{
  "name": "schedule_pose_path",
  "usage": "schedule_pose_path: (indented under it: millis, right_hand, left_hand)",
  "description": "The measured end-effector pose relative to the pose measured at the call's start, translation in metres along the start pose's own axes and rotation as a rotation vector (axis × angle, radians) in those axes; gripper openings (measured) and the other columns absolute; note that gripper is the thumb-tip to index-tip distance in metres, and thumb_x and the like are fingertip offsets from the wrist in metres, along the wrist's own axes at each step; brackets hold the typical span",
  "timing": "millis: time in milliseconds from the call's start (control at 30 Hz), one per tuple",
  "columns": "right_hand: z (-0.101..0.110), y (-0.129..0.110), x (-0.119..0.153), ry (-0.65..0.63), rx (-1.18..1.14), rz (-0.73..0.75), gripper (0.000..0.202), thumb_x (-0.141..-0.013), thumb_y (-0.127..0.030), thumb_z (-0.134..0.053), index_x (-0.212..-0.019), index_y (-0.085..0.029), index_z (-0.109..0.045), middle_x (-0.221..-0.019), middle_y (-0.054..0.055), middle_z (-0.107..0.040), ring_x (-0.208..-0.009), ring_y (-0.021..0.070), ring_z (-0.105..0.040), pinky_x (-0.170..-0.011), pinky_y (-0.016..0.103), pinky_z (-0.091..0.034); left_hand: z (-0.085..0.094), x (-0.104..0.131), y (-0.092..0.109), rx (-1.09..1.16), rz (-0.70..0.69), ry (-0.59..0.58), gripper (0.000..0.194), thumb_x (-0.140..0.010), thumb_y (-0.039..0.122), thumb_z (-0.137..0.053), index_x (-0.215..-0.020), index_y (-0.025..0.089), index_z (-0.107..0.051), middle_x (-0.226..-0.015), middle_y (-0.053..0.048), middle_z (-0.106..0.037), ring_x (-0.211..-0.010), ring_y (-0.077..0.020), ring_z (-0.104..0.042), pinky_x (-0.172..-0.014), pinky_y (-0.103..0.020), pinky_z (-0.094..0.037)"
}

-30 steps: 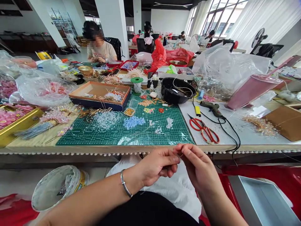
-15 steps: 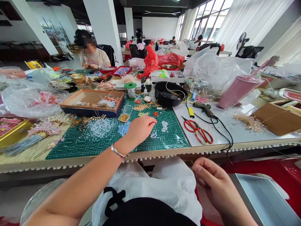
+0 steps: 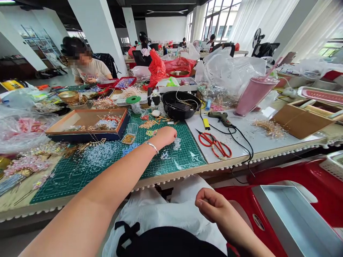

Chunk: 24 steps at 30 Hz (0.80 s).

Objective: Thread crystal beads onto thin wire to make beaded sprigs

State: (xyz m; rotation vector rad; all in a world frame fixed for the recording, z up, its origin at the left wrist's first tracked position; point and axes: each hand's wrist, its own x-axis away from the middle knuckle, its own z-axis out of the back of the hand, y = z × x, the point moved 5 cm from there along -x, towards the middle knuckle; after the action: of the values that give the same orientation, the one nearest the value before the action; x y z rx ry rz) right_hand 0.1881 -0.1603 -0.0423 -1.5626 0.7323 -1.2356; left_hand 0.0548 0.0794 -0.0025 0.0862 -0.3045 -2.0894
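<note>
Shown with left hand (image 3: 165, 136) over the green cutting mat (image 3: 189, 140), bunched just beside clear beads (image 3: 177, 144) lying there — cannot tell whether closed on any. With right hand (image 3: 213, 205) curled above the white garment (image 3: 150, 211), well apart; likewise cannot tell if loaded. Apparently at a picking-up step — probably calling for a fine pinch.

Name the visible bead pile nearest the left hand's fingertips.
The whitish pile, just below the left hand in the picture; the small pale cluster lies nearer the mat's front edge, the blue pile farther left.
</note>
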Motion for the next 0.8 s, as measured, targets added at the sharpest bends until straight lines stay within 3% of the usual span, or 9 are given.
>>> schedule_pose_path:
  millis: [267, 800]
  right_hand:
    - [-0.006, 0.008, -0.011, -0.061, 0.017, -0.021, 0.014, -0.085, -0.026, -0.051, -0.074, -0.018, -0.05, -0.055, -0.006, -0.04, -0.053, 0.0095, -0.033, -0.051, 0.024, -0.023]
    - [-0.015, 0.02, -0.006, -0.092, 0.055, -0.063, 0.009, -0.083, -0.022, -0.049, -0.075, -0.018, -0.05, -0.056, -0.006, -0.044, -0.054, 0.0095, -0.039, -0.053, 0.023, -0.028]
  left_hand:
    - [-0.018, 0.0, 0.005, -0.083, -0.055, -0.065, 0.028, -0.09, 0.031, -0.052, -0.113, 0.016, -0.057, -0.114, -0.009, -0.058, -0.097, -0.0195, -0.059, -0.083, -0.04, -0.051]
    - [-0.009, 0.001, 0.004, -0.101, -0.02, -0.069, 0.029, -0.09, 0.032, -0.053, -0.115, 0.016, -0.055, -0.115, -0.009, -0.058, -0.096, -0.0196, -0.059, -0.081, -0.039, -0.052]
